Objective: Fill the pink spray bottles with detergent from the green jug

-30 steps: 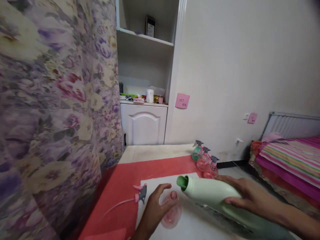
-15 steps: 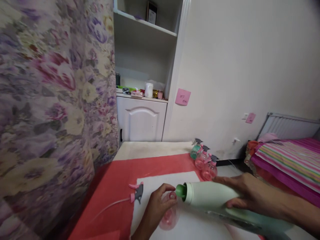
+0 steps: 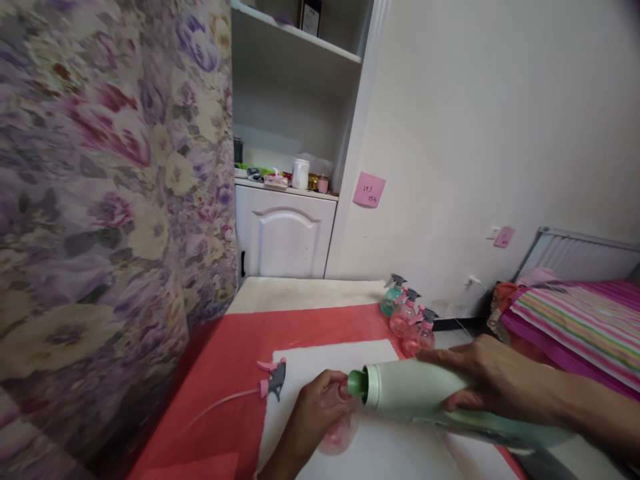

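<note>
My right hand [image 3: 493, 383] is wrapped round a large pale green bottle [image 3: 415, 392], held on its side with its green spout [image 3: 357, 383] pointing left. The spout meets the open neck of a small clear pink bottle [image 3: 340, 427], which my left hand [image 3: 313, 417] grips from the left. Both sit over a white sheet [image 3: 345, 357] on a red cloth [image 3: 280, 330]. A loose pink and grey spray head [image 3: 273, 381] with a thin tube lies just left of my left hand.
Three small spray bottles, one green [image 3: 391, 300] and two pink [image 3: 407, 317], stand at the table's far right edge. A flowered curtain [image 3: 100, 200] hangs close on the left. A white cabinet [image 3: 283, 233] and shelves are behind; a striped bed [image 3: 575, 313] lies at right.
The green bottle's spout has moved left and down until it meets the pink bottle's neck. My left hand has closed tighter round the pink bottle.
</note>
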Available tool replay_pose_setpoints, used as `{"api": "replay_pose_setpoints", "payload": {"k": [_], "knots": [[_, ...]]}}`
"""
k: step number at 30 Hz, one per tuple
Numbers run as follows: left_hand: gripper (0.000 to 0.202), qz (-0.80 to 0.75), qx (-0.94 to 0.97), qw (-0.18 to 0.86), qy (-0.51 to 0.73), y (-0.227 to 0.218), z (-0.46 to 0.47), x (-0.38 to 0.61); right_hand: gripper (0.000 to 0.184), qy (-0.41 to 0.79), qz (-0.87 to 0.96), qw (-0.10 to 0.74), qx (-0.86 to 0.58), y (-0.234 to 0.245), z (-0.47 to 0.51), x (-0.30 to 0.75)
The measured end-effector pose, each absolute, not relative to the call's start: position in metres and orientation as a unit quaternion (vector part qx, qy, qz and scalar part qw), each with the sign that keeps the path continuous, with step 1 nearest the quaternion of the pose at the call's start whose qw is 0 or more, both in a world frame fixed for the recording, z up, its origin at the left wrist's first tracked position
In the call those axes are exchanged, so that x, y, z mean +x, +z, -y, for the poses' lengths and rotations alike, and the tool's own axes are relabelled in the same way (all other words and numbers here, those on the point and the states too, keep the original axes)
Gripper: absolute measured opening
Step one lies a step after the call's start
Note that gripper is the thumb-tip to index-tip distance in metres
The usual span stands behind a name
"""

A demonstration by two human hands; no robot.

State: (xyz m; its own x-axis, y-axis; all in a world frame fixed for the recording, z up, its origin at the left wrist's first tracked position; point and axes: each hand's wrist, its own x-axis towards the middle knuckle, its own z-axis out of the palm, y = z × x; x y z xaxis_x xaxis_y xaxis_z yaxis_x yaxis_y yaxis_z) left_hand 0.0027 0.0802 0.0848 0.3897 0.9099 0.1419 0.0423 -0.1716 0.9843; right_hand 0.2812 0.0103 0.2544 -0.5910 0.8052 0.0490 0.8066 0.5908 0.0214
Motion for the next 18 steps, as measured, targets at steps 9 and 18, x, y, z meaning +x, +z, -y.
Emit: {"api": "replay_pose_setpoints", "payload": {"k": [9,18], "knots": [[0.051,-0.371,0.655,0.517,0.408,0.077,-0.076,-0.002,0.060,-0.019,0.900,-0.039,-0.434,0.266,-0.015,0.273],[0.055,-0.365,0.652,0.528,0.404,0.070,-0.074,-0.003,0.057,-0.031,0.900,-0.065,-0.430,0.273,-0.019,0.268]]}}
